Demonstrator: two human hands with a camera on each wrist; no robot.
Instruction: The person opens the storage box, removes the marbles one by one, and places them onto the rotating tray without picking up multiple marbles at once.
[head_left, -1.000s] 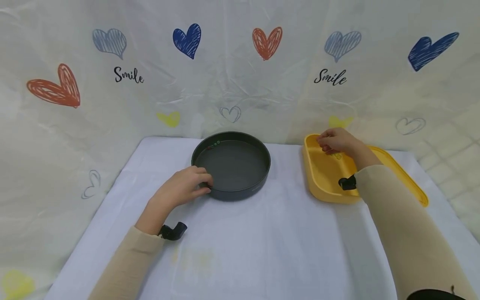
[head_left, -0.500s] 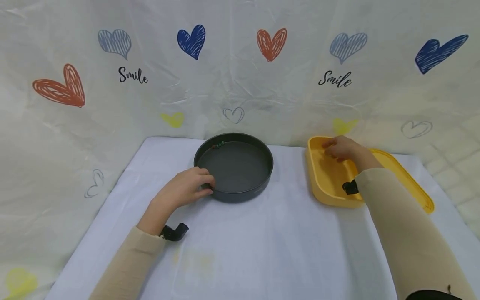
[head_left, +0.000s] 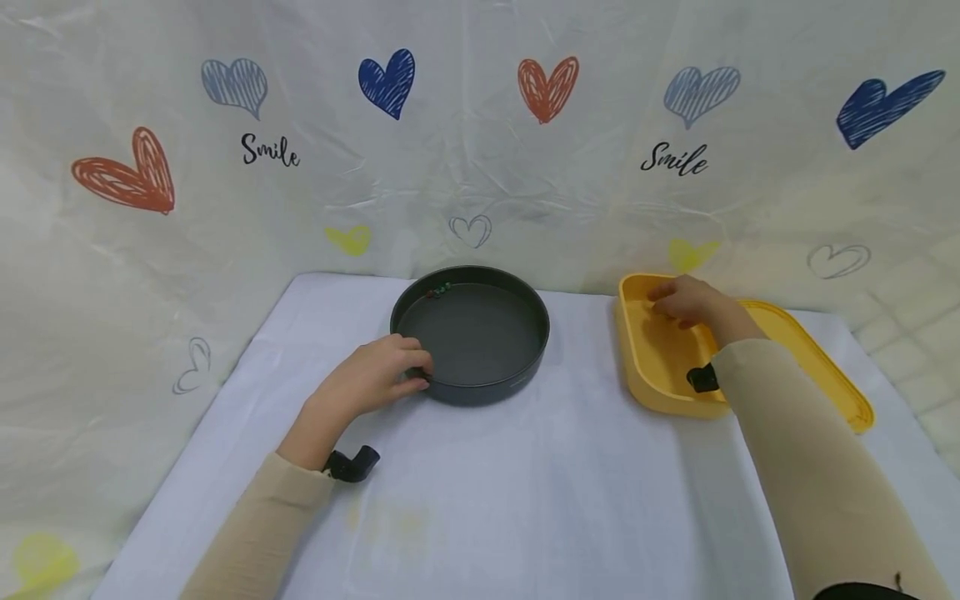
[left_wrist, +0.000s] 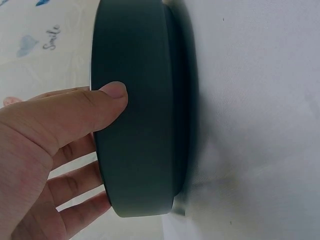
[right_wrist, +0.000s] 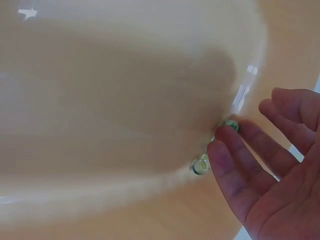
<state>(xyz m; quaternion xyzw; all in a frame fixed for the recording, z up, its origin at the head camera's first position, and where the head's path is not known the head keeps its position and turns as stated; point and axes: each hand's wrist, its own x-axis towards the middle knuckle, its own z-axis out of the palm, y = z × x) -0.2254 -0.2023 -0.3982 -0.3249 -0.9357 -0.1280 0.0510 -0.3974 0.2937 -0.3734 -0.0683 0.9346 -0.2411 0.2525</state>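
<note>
At the rim of a dark round pan (head_left: 472, 337), my left hand (head_left: 375, 375) grips the near left side. The left wrist view shows the thumb (left_wrist: 107, 105) on the outer wall and the other fingers over the rim. Small green and reddish marbles (head_left: 438, 290) lie along the pan's far left inner edge. My right hand (head_left: 693, 300) reaches into a yellow box (head_left: 633, 367). In the right wrist view its fingertips are right at a few clear, greenish glass marbles (right_wrist: 201, 166) in the box's corner, with the thumb held apart from the fingers.
A yellow lid (head_left: 817, 358) lies to the right of the box, partly behind the right forearm. White cloth (head_left: 525, 500) covers the table. Close behind the pan and box hangs a pale sheet (head_left: 465, 167) printed with hearts. Each wrist wears a small black camera mount (head_left: 352, 464).
My right hand has lowered from above the box's far side down into it. The left hand keeps its grip on the pan, and the head view has shifted slightly.
</note>
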